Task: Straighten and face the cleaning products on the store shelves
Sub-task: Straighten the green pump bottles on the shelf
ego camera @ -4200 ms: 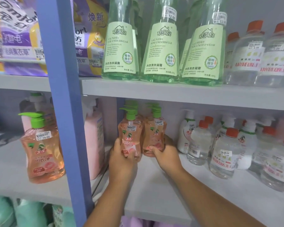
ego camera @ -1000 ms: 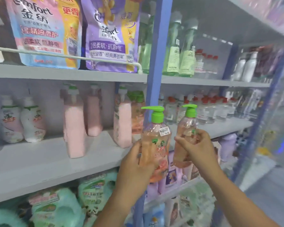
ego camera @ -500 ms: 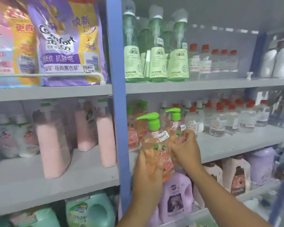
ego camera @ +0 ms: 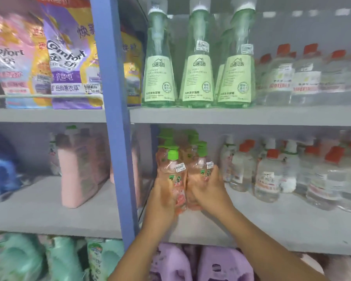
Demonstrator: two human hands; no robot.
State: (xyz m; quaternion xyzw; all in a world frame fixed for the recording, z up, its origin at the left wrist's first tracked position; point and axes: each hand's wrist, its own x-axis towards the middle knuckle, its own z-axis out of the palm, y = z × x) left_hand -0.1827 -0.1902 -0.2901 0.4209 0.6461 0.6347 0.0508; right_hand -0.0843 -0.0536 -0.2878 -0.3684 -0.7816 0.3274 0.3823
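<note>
left hand (ego camera: pixel 160 197): wrapped round the left pink pump bottle (ego camera: pixel 175 179), fingers curled on its lower body; bottle upright, label and price sticker turned outward.
right hand (ego camera: pixel 208 189): closed round the right pink pump bottle (ego camera: pixel 199 173) from its right side; bottle upright, touching the left one.
location: both bottles held at the front of the middle shelf (ego camera: pixel 251 226), just right of the blue upright (ego camera: pixel 114 118), in front of more green-capped pink bottles (ego camera: pixel 170 138); whether the bases are resting on the shelf cannot be told, hidden by the hands.
done: green bottles (ego camera: pixel 197 78) on the upper shelf seen in a row, labels forward; the held pair already faced.
left: pair judged not yet released; clear red-capped bottles (ego camera: pixel 270 175) to the right look loosely spaced, likely still to be lined up; pink refill bottle (ego camera: pixel 77 171) left of the upright looks turned, blur prevents certainty.
progress: judged partway, this pink group nearly finished.
</note>
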